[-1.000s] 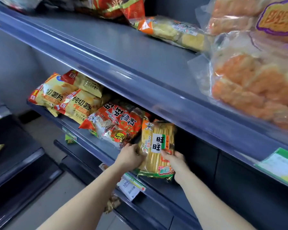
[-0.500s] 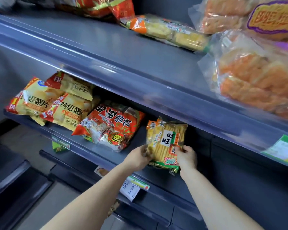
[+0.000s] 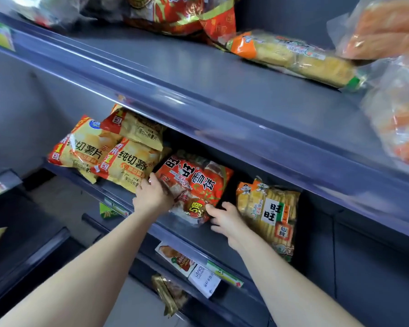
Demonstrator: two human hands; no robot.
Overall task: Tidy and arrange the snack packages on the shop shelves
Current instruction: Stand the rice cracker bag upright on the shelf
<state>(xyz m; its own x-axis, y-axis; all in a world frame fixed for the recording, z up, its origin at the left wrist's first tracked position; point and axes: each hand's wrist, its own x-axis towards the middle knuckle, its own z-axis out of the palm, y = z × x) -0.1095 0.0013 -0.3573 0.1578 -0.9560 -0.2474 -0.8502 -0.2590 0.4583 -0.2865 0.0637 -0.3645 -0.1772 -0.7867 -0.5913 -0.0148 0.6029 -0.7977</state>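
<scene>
Two bare hands reach onto a grey shop shelf (image 3: 194,232). The left hand (image 3: 152,197) grips the left edge of a red snack bag (image 3: 194,182) lying on that shelf; the right hand (image 3: 224,219) touches its lower right corner, fingers spread — I cannot tell if it grips. Just right stands a yellow cracker pack (image 3: 268,211); to the left, yellow chip bags (image 3: 104,151) overlap.

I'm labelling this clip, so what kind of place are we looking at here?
Most likely a small shop or convenience store: grey tiered shelves hold sealed snack bags like the red rice cracker bag and yellow chip bags, with price tags clipped along the shelf edges.
</scene>
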